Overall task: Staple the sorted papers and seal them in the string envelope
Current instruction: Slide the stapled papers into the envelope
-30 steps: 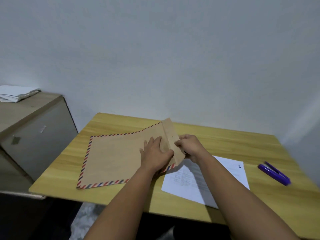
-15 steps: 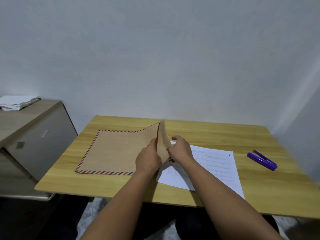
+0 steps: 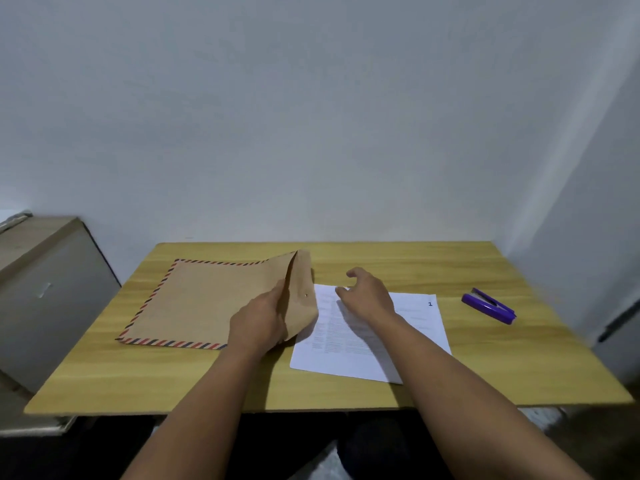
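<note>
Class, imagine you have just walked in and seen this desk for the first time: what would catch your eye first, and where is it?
Most striking is the brown envelope with its red and blue striped border, lying on the left half of the wooden table, its flap held up by the left hand. Beside it lie the white papers, with the right hand hovering over them. A purple stapler sits alone at the right.

We see a worktop (image 3: 450, 368) of pale wood-grain laminate with a smooth, faintly satin face. On it the envelope (image 3: 207, 299) is matt brown kraft paper with a printed red-and-blue striped border, and the sheets (image 3: 415, 327) are plain matt white printed paper. The stapler (image 3: 488, 305) looks like glossy purple plastic.
</note>
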